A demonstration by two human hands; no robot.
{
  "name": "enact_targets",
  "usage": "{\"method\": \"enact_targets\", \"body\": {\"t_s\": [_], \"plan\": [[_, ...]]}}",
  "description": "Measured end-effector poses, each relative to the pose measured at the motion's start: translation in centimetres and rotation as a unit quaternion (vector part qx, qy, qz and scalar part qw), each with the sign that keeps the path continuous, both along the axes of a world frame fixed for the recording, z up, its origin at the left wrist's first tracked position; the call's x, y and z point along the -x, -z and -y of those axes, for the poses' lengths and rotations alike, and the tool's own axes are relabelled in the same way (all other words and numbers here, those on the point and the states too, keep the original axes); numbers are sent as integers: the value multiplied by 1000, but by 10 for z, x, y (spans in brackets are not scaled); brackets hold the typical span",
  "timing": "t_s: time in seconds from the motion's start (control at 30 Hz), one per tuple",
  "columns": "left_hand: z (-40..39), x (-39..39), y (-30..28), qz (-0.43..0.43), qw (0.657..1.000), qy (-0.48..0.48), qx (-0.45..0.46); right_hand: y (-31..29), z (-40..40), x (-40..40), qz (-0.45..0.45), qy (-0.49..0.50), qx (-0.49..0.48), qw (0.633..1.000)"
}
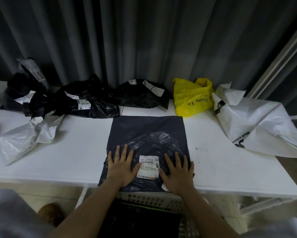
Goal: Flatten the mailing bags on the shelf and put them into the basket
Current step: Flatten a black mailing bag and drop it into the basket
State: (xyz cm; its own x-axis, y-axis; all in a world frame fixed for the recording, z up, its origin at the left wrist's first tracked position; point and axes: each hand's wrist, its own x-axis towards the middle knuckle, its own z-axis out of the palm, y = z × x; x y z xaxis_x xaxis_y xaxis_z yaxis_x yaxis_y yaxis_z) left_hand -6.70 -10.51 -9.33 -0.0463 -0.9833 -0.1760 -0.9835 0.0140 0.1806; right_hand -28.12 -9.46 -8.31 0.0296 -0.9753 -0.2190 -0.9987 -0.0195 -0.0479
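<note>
Grey curtain folds hang behind the white shelf (79,152), and the head camera, my only view, looks down across it.

My left hand (122,166) lies flat on the dark mailing bag (147,133), fingers straight and spread, palm pressing the plastic; it grips nothing. My right hand (177,173) does the same, fingers splayed and flat on the same bag, nothing pinched. The bag's white shipping label (148,166) sits between my two hands, my left thumb touching its edge. The bag spreads away from my hands toward the curtain, mostly smooth at its far end and crinkled near my fingers; its near edge hangs over the shelf's front lip.

Just below that edge, under my forearms, is the white lattice basket (154,199), with something dark inside.

Beyond the dark mailing bag, against the curtain, rest a crumpled black bag (141,95) and, to its right, a yellow plastic bag (191,98). Further right of the dark mailing bag lies a large white bag (259,122). To its left are a heap of black bags (61,102) with labels and crumpled white bags (24,138).
</note>
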Motion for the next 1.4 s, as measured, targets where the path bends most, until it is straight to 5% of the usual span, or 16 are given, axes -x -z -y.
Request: {"method": "enact_targets", "body": {"t_s": [0.23,0.4,0.83,0.97,1.1,1.27,1.4], "plan": [[-1,1,4,-3,1000,6,19,2,12,-49,30,-104,104,989],[-2,2,4,7,1000,11,26,1,47,-67,39,-142,68,987],[1,0,9,27,1000,5,13,-5,77,-62,61,-60,-41,995],[1,-1,7,27,1000,11,-2,-15,73,-34,36,14,89,995],[2,0,3,22,1000,8,-4,-12,61,1,13,95,-5,995],[2,0,-1,30,999,10,-26,-22,44,14,111,225,88,964],[-4,2,-12,38,997,-3,-72,-41,39,23,183,301,17,936]]}}
